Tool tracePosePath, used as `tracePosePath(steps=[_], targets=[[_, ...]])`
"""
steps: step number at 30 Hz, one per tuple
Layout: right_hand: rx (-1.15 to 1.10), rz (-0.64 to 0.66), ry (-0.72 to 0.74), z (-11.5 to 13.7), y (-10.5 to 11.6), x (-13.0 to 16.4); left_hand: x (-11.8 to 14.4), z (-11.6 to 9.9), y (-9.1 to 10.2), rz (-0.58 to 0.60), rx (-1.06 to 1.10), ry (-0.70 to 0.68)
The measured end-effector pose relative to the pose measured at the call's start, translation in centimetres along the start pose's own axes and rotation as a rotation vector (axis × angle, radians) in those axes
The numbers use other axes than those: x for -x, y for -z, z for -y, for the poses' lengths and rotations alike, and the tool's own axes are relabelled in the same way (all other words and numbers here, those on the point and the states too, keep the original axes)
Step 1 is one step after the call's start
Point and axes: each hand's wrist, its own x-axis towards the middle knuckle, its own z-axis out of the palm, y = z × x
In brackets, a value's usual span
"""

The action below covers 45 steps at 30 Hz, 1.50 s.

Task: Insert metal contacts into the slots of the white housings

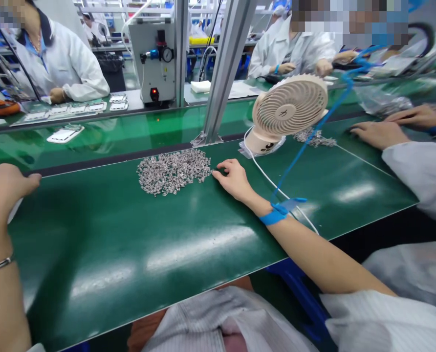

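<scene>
A loose pile of small silvery metal pieces (174,171) lies on the green work surface (130,244). My right hand (234,181) is at the right edge of this pile, thumb and fingers curved with a small gap between them, and I see nothing held. Around that wrist goes a blue strap (276,212) with a blue cord running up. At the far left is my left hand (3,188), its thumb stretched to the right and its other fingers hidden. A bit of a white piece (14,210) shows beneath it; whether the hand grips it is unclear.
A beige fan (291,110) stands right of the pile, its white cable (294,205) crossing the surface. Behind runs a green conveyor (130,129) with a white part (65,133), and a metal post (227,68). A neighbour's hands (379,133) are at the right; other people sit opposite.
</scene>
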Motion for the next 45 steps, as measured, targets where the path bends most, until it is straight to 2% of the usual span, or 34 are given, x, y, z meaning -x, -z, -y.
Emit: tracePosePath(steps=[1,2,3,5,8,10,13,15,18,22,27,33,37,40,43,45], targets=[[0.009,0.001,0.005,0.0,-0.2,-0.4,-0.1,-0.9,0.3,-0.060,-0.083,0.186],[0.013,-0.002,0.002,0.1,-0.4,-0.7,-0.2,-2.4,0.6,-0.059,-0.154,0.333],[0.014,-0.012,-0.010,0.1,-0.5,-0.9,-0.1,-4.4,0.7,-0.041,-0.192,0.367],[0.005,-0.046,-0.047,0.0,-0.6,-1.1,0.3,-8.9,0.3,-0.006,-0.232,0.255],[-0.006,-0.075,-0.076,0.0,-0.5,-1.0,1.5,-15.1,-2.2,0.073,-0.196,0.000],[-0.012,-0.065,-0.057,0.2,-0.4,-0.8,2.5,-18.0,-4.6,0.079,-0.189,-0.076],[-0.014,-0.031,0.023,0.9,-0.3,-0.4,4.1,-20.6,-7.8,0.181,-0.122,-0.245],[0.017,0.013,0.130,1.3,-0.5,-0.1,5.0,-21.5,-9.2,0.242,-0.089,-0.323],[0.077,0.076,0.227,1.3,-0.8,0.0,5.7,-21.9,-9.9,0.276,-0.075,-0.371],[0.062,0.018,0.113,0.7,-1.0,-0.4,6.4,-21.9,-9.8,0.235,-0.071,-0.388],[0.040,-0.057,0.049,0.3,-0.6,-0.7,7.7,-22.5,-10.0,0.024,0.020,-0.568],[0.036,-0.010,0.085,1.5,-0.3,0.0,7.8,-22.6,-10.1,0.040,0.033,-0.621],[0.024,0.092,0.171,3.0,-0.4,1.2,8.2,-22.9,-10.2,0.025,0.023,-0.628],[0.014,0.188,0.237,3.7,-0.7,1.9,10.2,-23.8,-9.8,0.055,0.001,-0.689],[0.020,0.190,0.286,3.9,-1.0,2.3,13.6,-25.3,-9.2,0.135,-0.037,-0.877],[0.043,0.177,0.373,4.0,-1.3,2.6,16.0,-26.2,-8.9,0.121,-0.036,-1.023]])
